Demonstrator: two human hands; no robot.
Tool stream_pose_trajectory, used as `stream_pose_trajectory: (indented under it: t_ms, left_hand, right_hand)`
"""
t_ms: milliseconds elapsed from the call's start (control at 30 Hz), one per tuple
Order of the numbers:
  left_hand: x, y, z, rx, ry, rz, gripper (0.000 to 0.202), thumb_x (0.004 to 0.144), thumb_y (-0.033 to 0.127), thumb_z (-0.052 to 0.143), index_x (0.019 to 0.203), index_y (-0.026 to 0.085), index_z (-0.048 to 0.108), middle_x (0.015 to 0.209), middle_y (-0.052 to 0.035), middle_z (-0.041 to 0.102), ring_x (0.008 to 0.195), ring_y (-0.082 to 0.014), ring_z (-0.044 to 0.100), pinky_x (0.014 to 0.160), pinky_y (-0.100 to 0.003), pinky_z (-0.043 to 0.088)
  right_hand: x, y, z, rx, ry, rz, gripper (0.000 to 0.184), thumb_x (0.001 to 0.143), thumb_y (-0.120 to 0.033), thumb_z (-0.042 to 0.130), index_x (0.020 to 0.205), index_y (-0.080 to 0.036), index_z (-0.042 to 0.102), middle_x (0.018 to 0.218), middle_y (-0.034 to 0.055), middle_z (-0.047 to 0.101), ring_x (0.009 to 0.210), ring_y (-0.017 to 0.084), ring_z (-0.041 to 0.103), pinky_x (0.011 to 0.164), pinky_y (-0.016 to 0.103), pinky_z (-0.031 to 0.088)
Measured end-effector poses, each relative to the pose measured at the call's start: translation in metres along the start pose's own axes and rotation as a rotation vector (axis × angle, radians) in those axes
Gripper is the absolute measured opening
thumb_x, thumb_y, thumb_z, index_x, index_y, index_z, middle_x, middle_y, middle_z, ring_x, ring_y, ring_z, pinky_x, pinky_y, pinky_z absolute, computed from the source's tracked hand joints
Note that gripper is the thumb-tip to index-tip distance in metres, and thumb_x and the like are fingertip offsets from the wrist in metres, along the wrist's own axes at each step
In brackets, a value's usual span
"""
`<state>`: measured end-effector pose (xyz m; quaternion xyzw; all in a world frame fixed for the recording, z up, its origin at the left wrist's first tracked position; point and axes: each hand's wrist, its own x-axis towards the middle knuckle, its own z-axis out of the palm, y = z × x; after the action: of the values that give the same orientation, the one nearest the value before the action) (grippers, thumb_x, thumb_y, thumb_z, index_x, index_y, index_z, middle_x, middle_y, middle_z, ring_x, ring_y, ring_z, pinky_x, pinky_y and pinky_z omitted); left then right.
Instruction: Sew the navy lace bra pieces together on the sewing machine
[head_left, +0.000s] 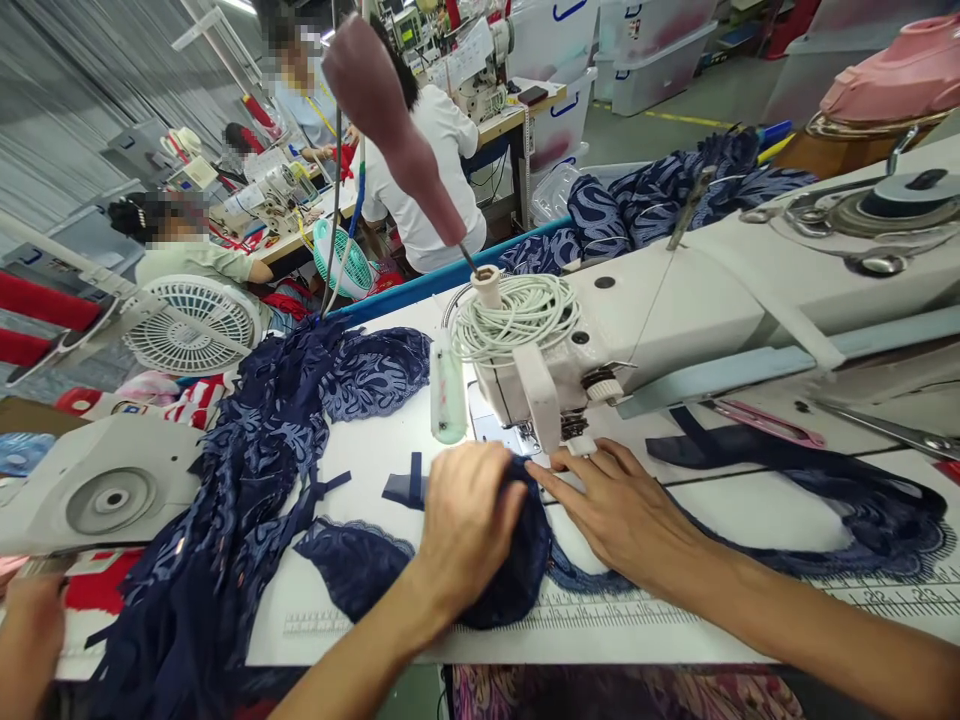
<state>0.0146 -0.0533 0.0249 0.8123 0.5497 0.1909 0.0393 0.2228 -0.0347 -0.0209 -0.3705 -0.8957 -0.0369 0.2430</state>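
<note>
My left hand (466,522) rests curled on a dark navy lace bra cup (517,575), gripping its top edge just in front of the sewing machine's presser foot (571,432). Beside it, my right hand (616,508) lies flat with fingers stretched out, pressing the navy fabric down on the white table (360,610). A navy lace strip (862,520) runs from under my right hand off to the right. The white sewing machine (675,310) stands right behind both hands.
A heap of navy lace pieces (255,470) lies at the left, with loose cups near it. A coil of white cord (517,315) tops the machine. A white fan (191,325) and other people at sewing stations are behind. Another person's hand (26,625) shows at bottom left.
</note>
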Motion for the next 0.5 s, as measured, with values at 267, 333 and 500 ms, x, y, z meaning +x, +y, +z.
stream_pose_trajectory:
  t_ms: [267, 333, 500]
  left_hand:
    - [-0.03, -0.006, 0.024, 0.145, -0.045, 0.236, 0.047, 0.099, 0.045, 0.051, 0.139, 0.022, 0.052, 0.144, -0.004, 0.057, 0.138, -0.0265, 0.044, 0.123, -0.057, -0.01]
    - [-0.028, -0.006, 0.024, 0.165, -0.02, 0.271, 0.044, 0.099, 0.041, 0.051, 0.137, 0.02, 0.055, 0.145, -0.004, 0.056, 0.14, -0.0267, 0.042, 0.123, -0.057, -0.011]
    - [-0.018, -0.003, 0.024, 0.203, 0.001, 0.261, 0.042, 0.099, 0.04, 0.05, 0.135, 0.019, 0.057, 0.138, -0.0067, 0.062, 0.137, -0.0286, 0.046, 0.12, -0.062, -0.014]
  right_hand:
    - [0.004, 0.011, 0.003, -0.003, 0.0, -0.065, 0.048, 0.088, -0.003, 0.041, 0.127, -0.019, 0.063, 0.087, 0.007, 0.066, 0.079, 0.022, 0.056, 0.097, 0.045, 0.036]
    - [0.005, 0.013, 0.005, -0.013, -0.001, -0.072, 0.051, 0.087, -0.003, 0.042, 0.131, -0.018, 0.062, 0.081, 0.0062, 0.066, 0.078, 0.022, 0.056, 0.099, 0.046, 0.035]
    - [0.007, 0.019, 0.01, -0.075, 0.041, -0.068, 0.048, 0.088, -0.006, 0.043, 0.128, -0.021, 0.064, 0.083, 0.0083, 0.067, 0.09, 0.026, 0.059, 0.09, 0.045, 0.038]
